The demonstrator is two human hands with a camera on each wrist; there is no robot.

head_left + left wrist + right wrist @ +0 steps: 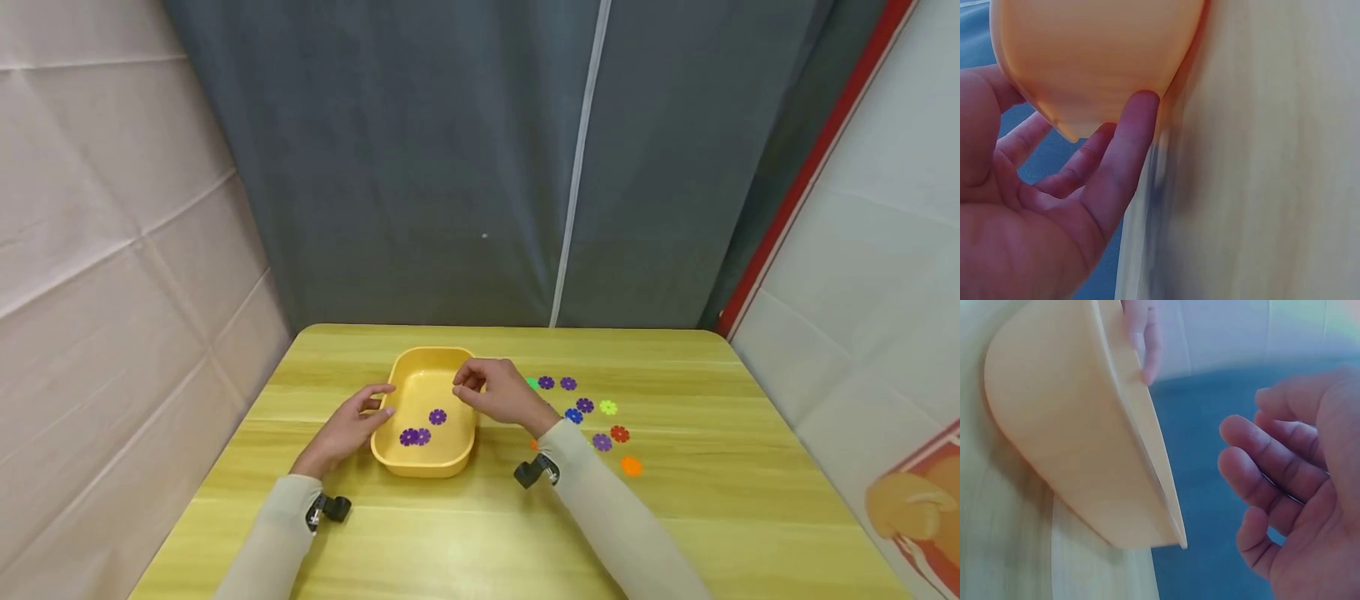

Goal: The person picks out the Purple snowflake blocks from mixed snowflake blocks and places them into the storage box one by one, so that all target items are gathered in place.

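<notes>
Two pale sleeves (600,517) reached in from the near edge of a yellow wood-grain table (712,517), each wrist carrying a small black camera clip. The left hand (343,429) steadied a shallow yellow tray (420,462) from its left side, fingertips (1141,103) straight against the rim and outer wall, not curled round it. The right hand (498,392) hovered over the tray's right rim, fingers loosely bent and nothing visible between them; it appeared released.

Three purple flower discs (423,429) lay flat on the tray floor. To its right, well apart from the tray, a scatter of loose discs (592,412) in purple, blue, green, red and orange lay on the table. Beyond hung a grey curtain (450,167).

The tray looked like smooth moulded plastic, rectangular with rounded corners and sloping walls; the discs were thin, notched and petal-edged.

Judged from this, the risks were small ones: the light tray could slide or tip on the slick tabletop if the left fingers pushed harder, and the right sleeve, lying just beside the nearest discs, could sweep them toward the edge. Thin flat discs may also resist a clean pinch.
</notes>
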